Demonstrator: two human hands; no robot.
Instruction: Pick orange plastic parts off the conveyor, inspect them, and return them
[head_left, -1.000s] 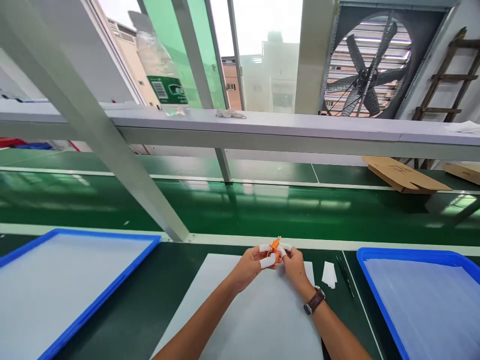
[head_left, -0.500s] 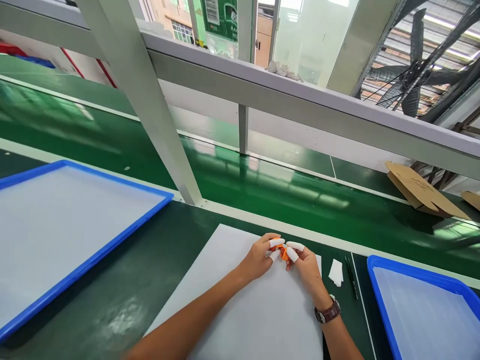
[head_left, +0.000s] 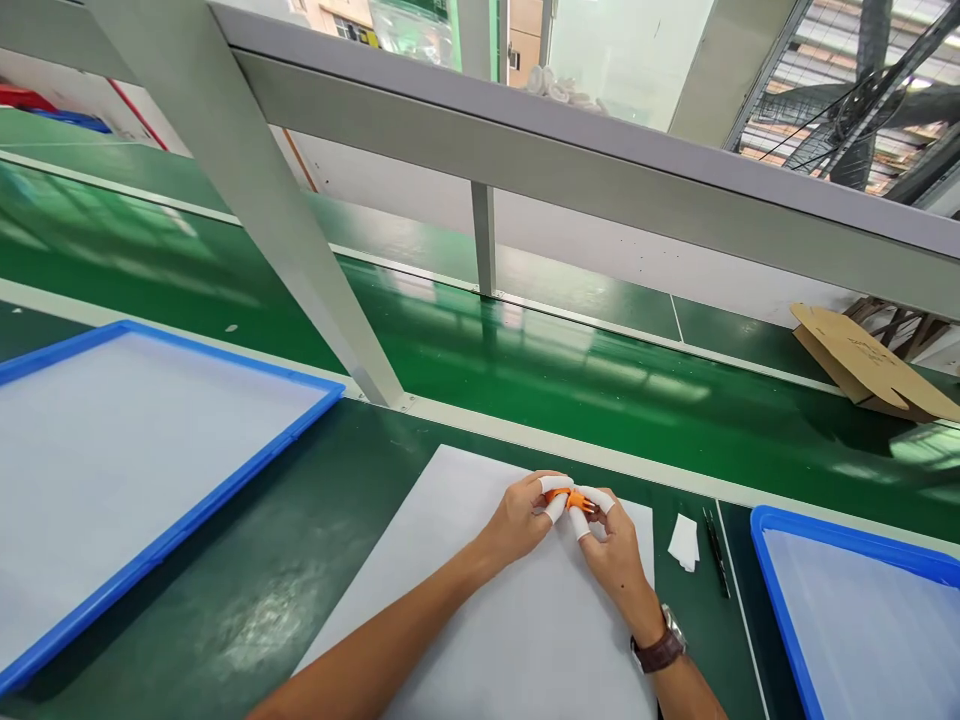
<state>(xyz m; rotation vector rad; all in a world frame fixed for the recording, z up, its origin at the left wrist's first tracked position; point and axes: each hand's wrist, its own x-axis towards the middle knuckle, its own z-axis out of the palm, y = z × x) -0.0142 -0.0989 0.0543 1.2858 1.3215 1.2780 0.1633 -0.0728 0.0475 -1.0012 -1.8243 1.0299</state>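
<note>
**Orange part pinched between both hands**

Near the far edge of the white sheet, the left hand and right hand are pinching a small orange part between white-capped fingertips. Outward, blue trays are flanking the worktop; white scraps are lying just right of the sheet.

Orange part mostly hidden by hands.

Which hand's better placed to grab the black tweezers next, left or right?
Right, probably. The black tweezers lie on the green bench right of the white sheet, nearest the right hand. The left hand would have to cross over it. Both hands now pinch the small orange part.
</note>
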